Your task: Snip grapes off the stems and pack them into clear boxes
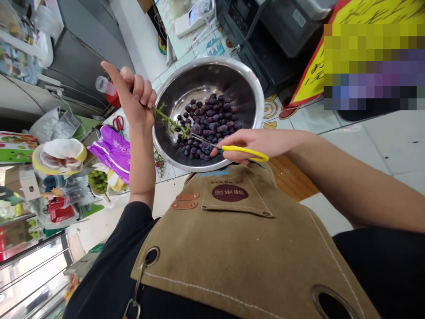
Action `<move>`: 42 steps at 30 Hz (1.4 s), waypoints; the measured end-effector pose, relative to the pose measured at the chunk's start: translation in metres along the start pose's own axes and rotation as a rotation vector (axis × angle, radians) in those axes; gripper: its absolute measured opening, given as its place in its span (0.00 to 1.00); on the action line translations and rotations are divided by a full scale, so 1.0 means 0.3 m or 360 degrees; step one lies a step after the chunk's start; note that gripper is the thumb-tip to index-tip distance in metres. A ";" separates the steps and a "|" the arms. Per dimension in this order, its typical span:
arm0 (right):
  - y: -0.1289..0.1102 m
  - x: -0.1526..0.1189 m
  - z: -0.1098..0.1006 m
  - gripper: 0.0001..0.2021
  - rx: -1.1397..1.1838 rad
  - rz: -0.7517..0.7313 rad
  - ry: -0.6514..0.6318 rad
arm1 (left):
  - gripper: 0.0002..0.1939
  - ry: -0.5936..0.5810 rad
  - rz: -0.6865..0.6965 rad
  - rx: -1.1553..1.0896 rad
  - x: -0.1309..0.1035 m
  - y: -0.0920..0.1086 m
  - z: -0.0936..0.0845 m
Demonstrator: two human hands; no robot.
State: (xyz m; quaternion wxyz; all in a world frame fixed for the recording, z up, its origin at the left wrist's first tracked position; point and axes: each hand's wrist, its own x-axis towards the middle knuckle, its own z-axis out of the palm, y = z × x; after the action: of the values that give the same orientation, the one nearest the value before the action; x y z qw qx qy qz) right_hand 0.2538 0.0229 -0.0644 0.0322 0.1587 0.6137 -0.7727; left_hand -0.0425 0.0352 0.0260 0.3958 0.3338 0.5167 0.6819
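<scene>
My left hand [137,95] is closed around the upper end of a green grape stem [171,125], its thumb pointing up and away. The stem slants down over a large steel bowl [258,95], with few or no grapes on its visible upper part. In my right hand [247,144] is a pair of scissors with yellow handles [247,150]; the blades point left, their tips at the stem's lower end. Loose dark purple grapes [215,117] lie in the bowl beneath. Whether any grapes still hang at the stem's lower end is hard to tell.
To the left are a purple bag [113,153], red-handled scissors [118,123], green grapes [98,181] and a cut fruit [61,155]. Stem scraps [159,164] lie beside the bowl. Behind it stand a white scale [194,20] and a grey bin [292,26]. A yellow sign [315,62] is at right.
</scene>
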 end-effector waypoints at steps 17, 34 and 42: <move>-0.005 0.057 0.006 0.24 -0.0157 -0.0073 0.0067 | 0.36 -0.0062 -0.0117 -0.0193 0.007 -0.033 -0.003; 0.031 0.054 0.053 0.36 0.0435 -0.0133 0.0028 | 0.41 0.0206 -0.0252 -0.0442 0.114 -0.136 -0.144; 0.026 0.078 0.102 0.39 0.0695 -0.0198 -0.0177 | 0.44 0.0230 -0.0079 -0.0554 0.124 -0.169 -0.175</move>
State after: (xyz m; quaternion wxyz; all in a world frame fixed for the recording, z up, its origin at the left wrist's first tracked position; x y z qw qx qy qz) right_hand 0.2271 -0.0051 -0.0724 -0.0168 0.0810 0.4380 -0.8952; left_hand -0.0953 0.0527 -0.0341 0.4261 0.1976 0.4260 0.7733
